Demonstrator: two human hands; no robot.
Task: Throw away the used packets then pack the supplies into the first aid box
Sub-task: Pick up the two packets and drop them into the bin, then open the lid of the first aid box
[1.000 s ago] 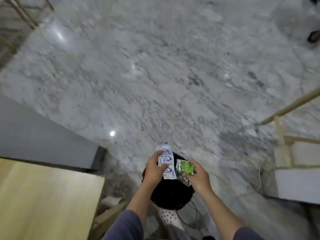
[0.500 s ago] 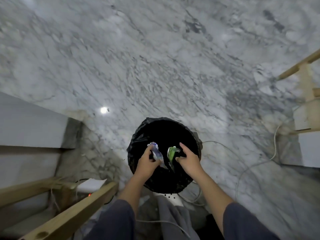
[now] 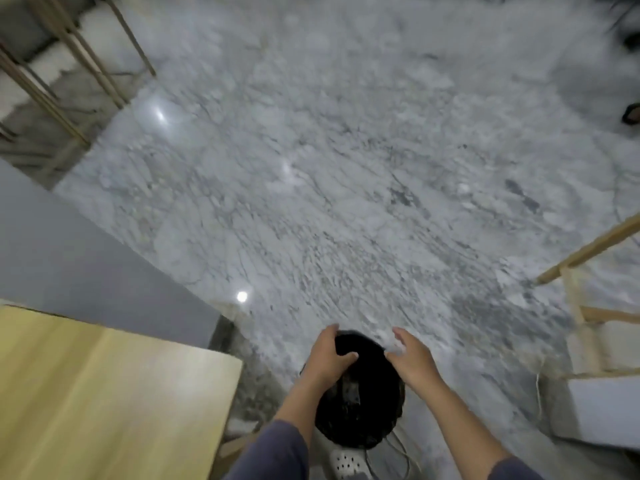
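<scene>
A black-lined trash bin (image 3: 360, 410) stands on the floor at the lower centre of the frame, its dark liner bag glossy and creased; nothing can be made out inside it, and no packet shows anywhere in the view. The left hand (image 3: 329, 358) hovers over the bin's upper left rim with its fingers loosely curled and spread, holding nothing. The right hand (image 3: 410, 358) hovers over the upper right rim, palm turned inward, fingers apart and also empty; the two hands face each other with the bin's dark opening between them. Both forearms come up from the bottom edge, each ending in a grey-blue sleeve (image 3: 273, 452). Just below the bin lies a white perforated clog (image 3: 346, 462), and thin cables (image 3: 398, 448) trail beside the bin's lower right. The bin rests on a grey-white marble floor (image 3: 346, 168) that fills most of the frame and carries a few bright light reflections. At the lower left is a light wooden tabletop (image 3: 104, 393), with a grey panel (image 3: 86, 271) behind it. Wooden frame legs (image 3: 69, 46) cross the upper left corner. At the right edge stands a pale wooden frame (image 3: 581, 306) with white blocks (image 3: 606, 407) by it. The whole view is somewhat blurred.
</scene>
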